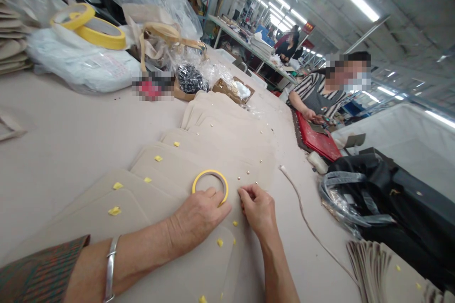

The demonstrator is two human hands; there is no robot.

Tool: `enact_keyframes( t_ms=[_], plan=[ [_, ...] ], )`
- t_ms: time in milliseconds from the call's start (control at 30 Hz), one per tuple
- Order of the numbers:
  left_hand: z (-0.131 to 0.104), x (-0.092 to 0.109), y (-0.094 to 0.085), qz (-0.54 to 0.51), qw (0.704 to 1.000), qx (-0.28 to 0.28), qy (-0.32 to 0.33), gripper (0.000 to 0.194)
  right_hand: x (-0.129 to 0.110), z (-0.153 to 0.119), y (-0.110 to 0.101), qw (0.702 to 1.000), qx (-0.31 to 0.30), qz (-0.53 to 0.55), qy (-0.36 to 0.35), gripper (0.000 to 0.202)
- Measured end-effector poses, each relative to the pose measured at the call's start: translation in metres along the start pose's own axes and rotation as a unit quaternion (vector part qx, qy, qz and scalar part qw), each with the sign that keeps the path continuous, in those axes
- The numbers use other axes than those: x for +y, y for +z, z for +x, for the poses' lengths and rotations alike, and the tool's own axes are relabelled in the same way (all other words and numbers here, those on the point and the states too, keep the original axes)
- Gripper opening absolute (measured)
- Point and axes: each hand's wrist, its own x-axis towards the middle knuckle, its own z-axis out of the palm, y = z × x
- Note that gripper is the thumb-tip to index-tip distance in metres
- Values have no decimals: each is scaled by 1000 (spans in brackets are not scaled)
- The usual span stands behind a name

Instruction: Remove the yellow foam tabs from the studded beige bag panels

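My left hand [204, 213] is closed around the lower edge of a roll of yellow tape [210, 173], held over the overlapping beige panels [170, 189]. Just to its right, my right hand [259, 206] has thumb and forefinger pinched together, low over a panel; whatever is between the fingertips is too small to make out. Small yellow tape pieces [114, 210] stick to several of the nearer panels. Small metal studs [248, 173] show on the panels farther off, some right beyond my right fingertips.
Two yellow tape rolls [101, 33] lie on a plastic-wrapped bundle [85, 64] at the back left. A cord [302, 210] runs along the right, near black bags [401, 208] and stacked beige pieces [373, 265]. Across the table, a person [320, 90] works at a red board [314, 137].
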Motion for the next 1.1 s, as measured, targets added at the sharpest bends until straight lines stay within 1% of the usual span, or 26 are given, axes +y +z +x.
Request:
enact_keyframes(
  t_ms=[133, 167, 233, 367, 467, 533, 633, 700, 767, 833, 933, 1000, 1100],
  plan=[
    [-1, -1, 2, 2, 1000, 0, -8, 6, 6, -8, 3, 998, 56, 20, 19, 35],
    [-2, -1, 3, 1, 1000, 6, -5, 6, 8, -11, 4, 997, 64, 28, 21, 33],
    [-2, -2, 4, 0, 1000, 22, 1, 6, 11, -17, 4, 998, 65, 25, 2, 29],
    [-2, -3, 5, 15, 999, 36, 2, 6, 9, -20, 6, 994, 78, -52, -57, 27],
    [0, -2, 6, 18, 999, 32, 0, 6, 2, -14, 10, 989, 90, -99, -67, 26],
    [0, -1, 6, 16, 999, 28, 6, 5, -2, -9, 12, 987, 83, -119, -71, 24],
    [0, -3, 3, 14, 1000, 26, 7, 5, -5, -5, 10, 984, 54, -142, -88, 23],
    [2, -8, -1, 15, 999, 31, -8, 6, -4, -3, 4, 984, 19, -140, -104, 23],
    [5, -17, -7, 21, 999, 37, -33, 7, -2, -1, -4, 986, -12, -116, -119, 23],
    [10, -27, -12, 34, 997, 36, -64, 8, 1, 3, -11, 985, -13, -104, -137, 26],
    [18, -39, -15, 50, 994, 27, -96, 11, 2, 10, -15, 976, -9, -145, -163, 33],
    [21, -41, -15, 51, 994, 22, -97, 13, 2, 13, -12, 970, -28, -178, -164, 38],
    [20, -39, -15, 32, 997, 18, -75, 15, 3, 12, -8, 967, -34, -196, -157, 44]
  ],
)
